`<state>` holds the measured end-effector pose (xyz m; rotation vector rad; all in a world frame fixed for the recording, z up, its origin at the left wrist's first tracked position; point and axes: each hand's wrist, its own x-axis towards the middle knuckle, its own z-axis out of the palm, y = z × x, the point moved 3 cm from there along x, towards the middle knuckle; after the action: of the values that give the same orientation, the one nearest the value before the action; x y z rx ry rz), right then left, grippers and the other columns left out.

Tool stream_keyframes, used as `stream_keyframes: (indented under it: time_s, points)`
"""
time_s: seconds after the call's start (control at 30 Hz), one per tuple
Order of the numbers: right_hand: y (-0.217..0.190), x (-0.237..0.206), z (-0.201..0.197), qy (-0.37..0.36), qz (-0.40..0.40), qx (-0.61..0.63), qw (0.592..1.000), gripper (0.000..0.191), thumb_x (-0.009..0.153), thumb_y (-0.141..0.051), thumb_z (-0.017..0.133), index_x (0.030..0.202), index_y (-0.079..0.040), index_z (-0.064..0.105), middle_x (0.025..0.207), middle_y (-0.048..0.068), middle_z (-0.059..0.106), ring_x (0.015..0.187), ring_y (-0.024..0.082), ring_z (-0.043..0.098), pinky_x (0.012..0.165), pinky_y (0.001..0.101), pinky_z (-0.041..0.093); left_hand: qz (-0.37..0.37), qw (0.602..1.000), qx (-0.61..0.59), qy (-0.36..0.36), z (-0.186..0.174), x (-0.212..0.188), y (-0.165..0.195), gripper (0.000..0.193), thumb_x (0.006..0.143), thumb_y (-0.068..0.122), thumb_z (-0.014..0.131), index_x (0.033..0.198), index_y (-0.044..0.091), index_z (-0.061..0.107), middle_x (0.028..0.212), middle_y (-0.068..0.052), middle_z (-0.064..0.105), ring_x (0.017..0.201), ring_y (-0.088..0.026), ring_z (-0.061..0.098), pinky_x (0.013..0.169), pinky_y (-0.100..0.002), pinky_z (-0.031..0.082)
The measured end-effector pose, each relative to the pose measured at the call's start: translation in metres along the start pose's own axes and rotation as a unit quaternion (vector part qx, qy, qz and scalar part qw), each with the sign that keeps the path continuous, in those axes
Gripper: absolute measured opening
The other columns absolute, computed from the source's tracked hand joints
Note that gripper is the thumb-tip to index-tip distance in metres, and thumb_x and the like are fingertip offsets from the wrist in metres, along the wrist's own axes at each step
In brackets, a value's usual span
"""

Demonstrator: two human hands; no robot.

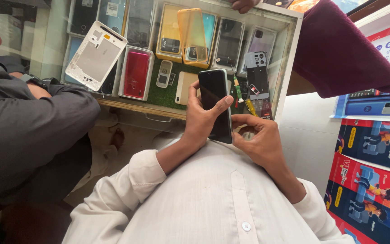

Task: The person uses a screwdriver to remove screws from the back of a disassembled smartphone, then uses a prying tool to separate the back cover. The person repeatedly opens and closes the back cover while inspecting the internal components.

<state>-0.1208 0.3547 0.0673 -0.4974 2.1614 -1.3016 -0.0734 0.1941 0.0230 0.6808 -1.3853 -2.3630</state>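
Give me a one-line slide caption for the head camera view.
Left hand holds a dark smartphone upright while the right hand works at its lower edge, above a glass counter.

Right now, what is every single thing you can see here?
Black phone: one, dark screen, held upright over the counter edge.
Glass counter: one, clear top, phones on show beneath.
Orange clear phone case: one, lying on the glass.
White back panel: one, on the glass at left.
Red phone: one, in a white box under the glass.
Small keypad phone: one, grey, on green matting.
Opened phone: one, dark, insides showing, right end.
Screwdriver: one, green and white handle, beside the opened phone.
Maroon sleeve: one, another person's, upper right.
Grey sleeve: one, another person's, left.
Posters: several, red and blue, right wall.
Left hand: grip closed on the black phone.
Right hand: fingers curled at the phone's lower edge.
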Motion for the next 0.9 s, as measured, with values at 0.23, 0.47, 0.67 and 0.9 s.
stream_keyframes:
  time_s: [0.23,0.47,0.67,0.9]
  points:
    - [0.003,0.004,0.004,0.035,0.013,0.001,0.999,0.025,0.083,-0.004,0.077,0.106,0.004,0.079,0.08,0.009,0.077,0.073,0.01,0.07,0.071,0.025,0.059,-0.001,1.0,0.005,-0.01,0.001,-0.002,-0.002,0.081,0.082,0.027,0.086,0.141,0.001,0.037,0.113,-0.01,0.069,0.099,-0.013,0.069,0.083,-0.027,0.06]
    - [-0.014,0.005,0.002,0.034,-0.061,0.033,0.997,0.036,0.08,-0.001,0.073,0.116,0.004,0.072,0.088,0.005,0.076,0.079,0.008,0.071,0.076,0.0236,0.06,-0.011,1.0,-0.006,-0.002,-0.001,-0.002,-0.007,0.083,0.083,0.03,0.085,0.144,0.002,0.035,0.113,-0.008,0.068,0.099,-0.012,0.069,0.083,-0.026,0.06]
    - [-0.012,0.009,0.004,0.055,-0.05,0.016,0.997,0.021,0.083,-0.001,0.074,0.104,0.005,0.076,0.082,0.004,0.076,0.074,0.007,0.069,0.072,0.0229,0.058,-0.029,1.0,-0.003,-0.011,-0.002,-0.002,-0.011,0.081,0.084,0.031,0.083,0.143,0.002,0.037,0.1,-0.009,0.069,0.085,-0.012,0.069,0.071,-0.026,0.06]
    - [-0.009,0.015,0.0,0.06,-0.04,0.018,0.997,0.022,0.086,-0.002,0.076,0.107,0.002,0.077,0.079,0.004,0.073,0.07,0.005,0.065,0.066,0.0212,0.055,-0.033,0.999,-0.011,-0.025,-0.001,0.002,-0.012,0.076,0.087,0.031,0.081,0.143,0.003,0.038,0.099,-0.011,0.07,0.082,-0.013,0.069,0.069,-0.026,0.059]
